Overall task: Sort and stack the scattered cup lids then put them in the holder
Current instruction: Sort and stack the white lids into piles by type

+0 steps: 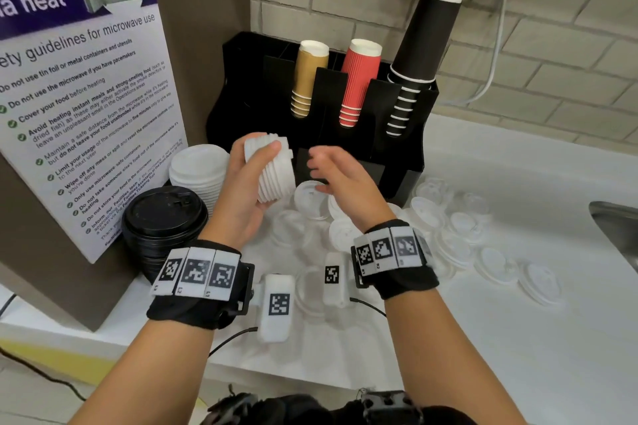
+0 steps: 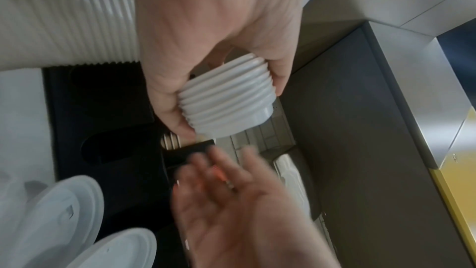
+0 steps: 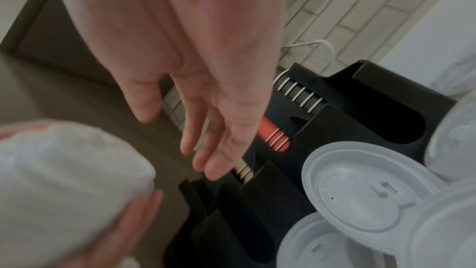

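Observation:
My left hand [image 1: 248, 179] grips a stack of white lids [image 1: 271, 167] on its side, thumb on one face and fingers curled round the other, above the counter in front of the black holder [image 1: 407, 114]. The left wrist view shows the same stack of white lids [image 2: 226, 107] pinched in that hand [image 2: 219, 52]. My right hand [image 1: 333, 171] hovers open just right of the stack, fingers straight and empty, blurred by motion; its fingers [image 3: 219, 129] point toward the holder [image 3: 360, 109]. Several loose white lids [image 1: 459, 228] lie scattered on the counter below and to the right.
A tall stack of white lids [image 1: 198, 171] and a stack of black lids [image 1: 162, 217] stand at the left beside a microwave notice board [image 1: 79, 107]. Tan, red and black cups [image 1: 359, 79] fill the holder's slots. A sink edge [image 1: 618, 228] sits far right.

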The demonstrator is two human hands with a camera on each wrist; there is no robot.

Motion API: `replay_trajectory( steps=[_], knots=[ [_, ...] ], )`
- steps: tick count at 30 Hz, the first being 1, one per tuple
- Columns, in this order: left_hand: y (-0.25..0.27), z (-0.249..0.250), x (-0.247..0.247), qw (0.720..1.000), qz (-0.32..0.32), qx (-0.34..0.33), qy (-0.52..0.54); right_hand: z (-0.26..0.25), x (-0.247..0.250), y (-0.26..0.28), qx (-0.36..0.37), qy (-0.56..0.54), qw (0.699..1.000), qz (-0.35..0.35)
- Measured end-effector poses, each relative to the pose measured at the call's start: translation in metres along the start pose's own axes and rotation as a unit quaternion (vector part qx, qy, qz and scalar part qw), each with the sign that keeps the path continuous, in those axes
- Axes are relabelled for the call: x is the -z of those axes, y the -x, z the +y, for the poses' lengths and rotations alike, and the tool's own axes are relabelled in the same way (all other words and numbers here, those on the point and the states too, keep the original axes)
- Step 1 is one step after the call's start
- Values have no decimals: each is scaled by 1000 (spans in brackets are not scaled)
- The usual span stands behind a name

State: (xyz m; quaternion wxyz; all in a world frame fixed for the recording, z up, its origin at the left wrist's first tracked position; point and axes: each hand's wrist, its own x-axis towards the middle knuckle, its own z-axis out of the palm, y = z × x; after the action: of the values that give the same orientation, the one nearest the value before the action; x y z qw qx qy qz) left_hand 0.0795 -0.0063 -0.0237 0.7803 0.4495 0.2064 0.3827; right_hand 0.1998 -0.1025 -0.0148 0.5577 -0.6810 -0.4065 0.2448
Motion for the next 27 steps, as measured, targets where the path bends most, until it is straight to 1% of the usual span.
replay_trajectory(
  steps=[1,2,3,4,5,6,9,10,11,12,13,14,15,16,18,20,21,22,24,25,26,27],
  knots=[
    [-1,2,1,1000,6,-3,5,2,-5,-6,-12,69,997,-34],
    [-2,3,1,1000,10,-5,9,5,-11,-11,-23,165,981,-94],
    [-3,4,1,1000,12,-5,10,9,-19,-16,-34,264,950,-164],
    [-3,4,0,1000,12,-6,10,13,-27,-19,-42,350,909,-221],
    [-2,4,-1,1000,10,-6,7,17,-34,-22,-43,417,871,-256],
    [-1,5,-2,1000,6,-8,2,21,-40,-24,-39,468,839,-274],
    [1,4,-2,1000,4,-15,-7,33,-50,-34,-39,562,766,-309],
    [2,5,-1,1000,6,-15,-9,36,-52,-36,-39,582,747,-318],
    [2,5,-1,1000,7,-15,-10,39,-52,-37,-34,594,736,-322],
    [2,5,-1,1000,8,-15,-11,41,-52,-38,-28,595,736,-322],
    [2,6,0,1000,8,-15,-12,42,-51,-38,-23,586,744,-318],
    [3,7,0,1000,8,-16,-13,41,-49,-38,-22,570,761,-310],
    [3,8,1,1000,7,-18,-12,38,-45,-38,-22,547,784,-294],
    [3,9,1,1000,7,-21,-10,34,-39,-37,-21,517,812,-270],
    [2,11,4,1000,4,-31,-6,22,-22,-34,-10,424,879,-218],
    [2,13,5,999,0,-40,-4,11,-1,-26,6,275,949,-155],
    [2,13,6,999,-2,-44,-6,7,7,-20,3,195,974,-117],
    [3,13,6,999,-4,-47,-7,5,13,-13,-2,121,989,-81],
    [2,13,5,999,-11,-45,-7,7,17,-4,-15,20,999,-39],
    [1,11,5,999,-15,-37,-4,11,13,0,-25,2,999,-36],
    [0,8,3,999,-19,-28,-1,15,8,1,-37,10,998,-39],
    [-1,3,2,1000,-21,-18,-3,20,1,2,-50,41,997,-44]
  ],
)
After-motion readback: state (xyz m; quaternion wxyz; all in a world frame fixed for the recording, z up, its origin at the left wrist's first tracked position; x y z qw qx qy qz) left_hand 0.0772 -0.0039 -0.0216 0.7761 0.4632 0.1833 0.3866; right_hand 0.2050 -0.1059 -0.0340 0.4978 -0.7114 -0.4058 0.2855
